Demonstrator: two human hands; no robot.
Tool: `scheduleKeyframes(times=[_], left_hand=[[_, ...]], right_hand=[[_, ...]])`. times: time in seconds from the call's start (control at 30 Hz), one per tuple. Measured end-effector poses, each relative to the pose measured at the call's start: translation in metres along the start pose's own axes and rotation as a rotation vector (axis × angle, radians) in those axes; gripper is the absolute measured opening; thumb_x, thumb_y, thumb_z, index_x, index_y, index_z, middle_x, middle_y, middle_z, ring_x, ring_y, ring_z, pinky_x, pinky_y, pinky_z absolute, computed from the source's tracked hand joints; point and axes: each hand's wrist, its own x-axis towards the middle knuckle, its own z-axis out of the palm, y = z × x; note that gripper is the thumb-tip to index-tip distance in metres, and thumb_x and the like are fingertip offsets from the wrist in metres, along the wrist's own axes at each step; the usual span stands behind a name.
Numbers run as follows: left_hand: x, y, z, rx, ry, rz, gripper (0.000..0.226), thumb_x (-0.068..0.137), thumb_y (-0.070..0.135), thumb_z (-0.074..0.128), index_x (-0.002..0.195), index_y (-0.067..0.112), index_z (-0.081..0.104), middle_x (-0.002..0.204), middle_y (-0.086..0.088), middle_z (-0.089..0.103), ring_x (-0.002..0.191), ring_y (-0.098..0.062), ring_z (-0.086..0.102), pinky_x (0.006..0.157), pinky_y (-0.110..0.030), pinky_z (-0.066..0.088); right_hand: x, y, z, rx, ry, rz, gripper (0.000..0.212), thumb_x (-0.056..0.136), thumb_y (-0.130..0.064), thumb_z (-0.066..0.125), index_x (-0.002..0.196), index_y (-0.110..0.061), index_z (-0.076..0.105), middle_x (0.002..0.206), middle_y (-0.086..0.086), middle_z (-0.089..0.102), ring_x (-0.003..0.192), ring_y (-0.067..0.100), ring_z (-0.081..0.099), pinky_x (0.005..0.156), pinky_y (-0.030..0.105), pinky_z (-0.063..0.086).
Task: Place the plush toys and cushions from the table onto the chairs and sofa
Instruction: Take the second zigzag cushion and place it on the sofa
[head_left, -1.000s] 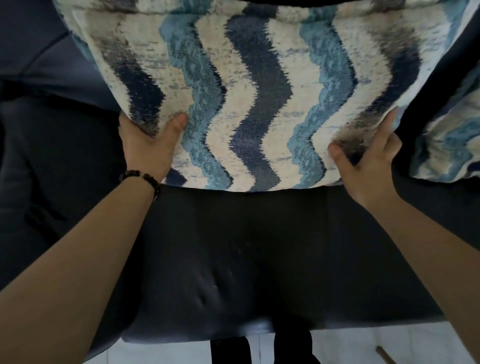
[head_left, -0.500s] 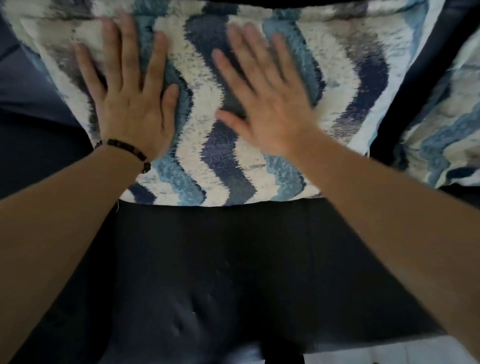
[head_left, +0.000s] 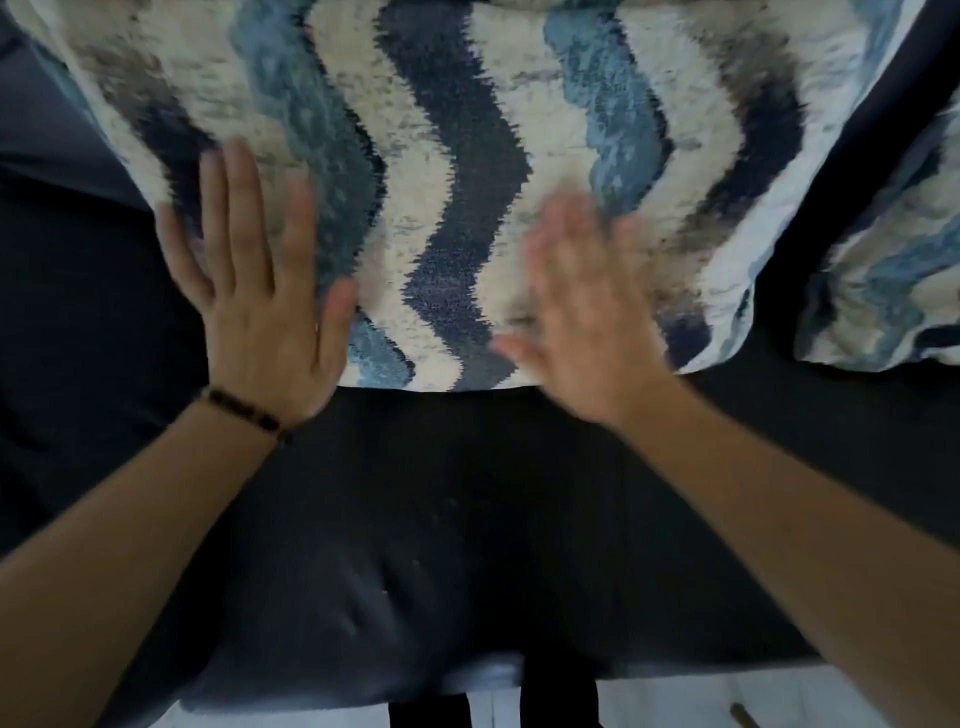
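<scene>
A large cushion (head_left: 457, 171) with blue, navy and cream zigzag stripes leans against the back of a dark navy sofa (head_left: 426, 519). My left hand (head_left: 260, 291), with a dark bead bracelet at the wrist, lies flat with spread fingers over the cushion's lower left corner. My right hand (head_left: 582, 317) is blurred, flat and open, in front of the cushion's lower middle; whether it touches the fabric is unclear. Neither hand holds anything.
A second cushion (head_left: 893, 270) of the same pattern sits on the sofa at the right edge. The sofa's front edge runs along the bottom, with pale floor tiles (head_left: 675, 701) below it and a dark leg-like shape (head_left: 431, 712) at bottom centre.
Both hands let go of the cushion's lower corners, pressed flat high on its face, and have now slid down toward its lower edge. The cushion stays propped against the sofa back.
</scene>
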Motion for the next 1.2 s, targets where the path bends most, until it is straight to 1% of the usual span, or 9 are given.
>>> scheduleKeyframes(times=[0.1,0.3,0.47,0.53,0.7,0.87,1.0,1.1,1.2], left_hand=[[-0.054,0.010,0.015,0.006,-0.087,0.054,0.071,0.104,0.043,0.035,0.160,0.009,0.007,0.154,-0.039,0.024,0.149,-0.047,0.015,0.118,-0.065,0.006],[-0.048,0.011,0.063,0.063,-0.166,0.052,0.064,0.105,0.050,0.034,0.161,0.025,0.013,0.159,-0.030,0.023,0.155,-0.030,-0.010,0.121,-0.061,-0.001],[-0.057,0.002,0.066,0.088,-0.126,0.105,0.068,0.104,0.054,0.031,0.160,0.025,0.005,0.165,-0.017,-0.003,0.154,-0.025,-0.018,0.122,-0.058,-0.002],[-0.063,-0.006,0.063,0.093,-0.132,0.119,0.069,0.104,0.054,0.034,0.160,0.025,0.006,0.166,-0.013,-0.014,0.154,-0.025,-0.015,0.121,-0.061,0.003],[-0.065,0.011,0.051,0.064,-0.099,-0.067,0.069,0.102,0.051,0.038,0.157,0.013,0.019,0.151,-0.041,0.030,0.150,-0.044,0.012,0.117,-0.070,0.014],[-0.070,0.040,0.043,0.057,-0.098,-0.212,0.068,0.101,0.052,0.035,0.154,0.010,0.024,0.149,-0.046,0.028,0.142,-0.054,0.020,0.116,-0.069,0.011],[-0.067,0.043,0.050,-0.072,-0.189,-0.530,0.073,0.103,0.058,0.028,0.159,0.012,0.018,0.158,-0.040,0.009,0.149,-0.053,0.008,0.118,-0.068,0.005],[-0.046,0.041,0.064,-0.232,-0.170,-0.624,0.078,0.101,0.062,0.023,0.159,0.009,0.016,0.160,-0.039,0.002,0.151,-0.052,0.002,0.119,-0.065,0.002],[-0.033,0.038,0.072,-0.325,-0.167,-0.671,0.083,0.099,0.066,0.020,0.159,0.009,0.014,0.161,-0.036,-0.001,0.152,-0.049,-0.001,0.119,-0.065,0.001]], right_hand=[[-0.013,-0.046,0.051,-0.117,0.078,-0.314,0.080,0.106,-0.057,0.039,0.160,-0.005,0.010,0.169,0.017,0.012,0.156,0.034,0.014,0.126,0.050,0.000],[-0.009,0.020,0.071,-0.244,0.188,-0.332,0.087,0.101,-0.068,0.038,0.158,-0.004,0.023,0.163,0.013,0.035,0.153,0.027,0.028,0.125,0.041,0.014],[-0.057,0.073,0.064,-0.287,0.125,0.004,0.099,0.098,-0.072,0.040,0.162,-0.007,-0.001,0.168,0.021,0.005,0.157,0.028,-0.014,0.126,0.045,-0.005],[-0.080,0.084,0.058,-0.284,0.089,0.208,0.098,0.100,-0.068,0.043,0.161,-0.006,-0.002,0.165,0.030,0.014,0.156,0.039,0.004,0.126,0.055,0.003],[-0.097,0.055,0.044,-0.206,0.104,0.621,0.087,0.105,-0.056,0.040,0.154,0.012,0.018,0.155,0.044,0.023,0.148,0.055,0.023,0.118,0.066,0.023],[-0.053,-0.031,0.052,0.013,0.215,0.203,0.079,0.103,-0.053,0.046,0.156,-0.003,0.016,0.159,0.027,0.019,0.149,0.048,0.016,0.121,0.064,0.011],[-0.042,-0.014,0.069,-0.120,0.122,-0.183,0.070,0.104,-0.058,0.044,0.157,-0.015,0.029,0.158,0.022,0.037,0.147,0.038,0.035,0.124,0.052,0.012],[-0.073,0.073,0.063,-0.207,0.065,-0.152,0.083,0.099,-0.067,0.047,0.162,-0.019,0.021,0.161,0.024,0.033,0.149,0.039,0.024,0.126,0.048,0.002],[-0.121,0.121,0.050,-0.201,-0.065,0.206,0.099,0.094,-0.073,0.050,0.164,-0.022,0.002,0.165,0.031,0.014,0.153,0.048,0.014,0.123,0.061,0.008]])
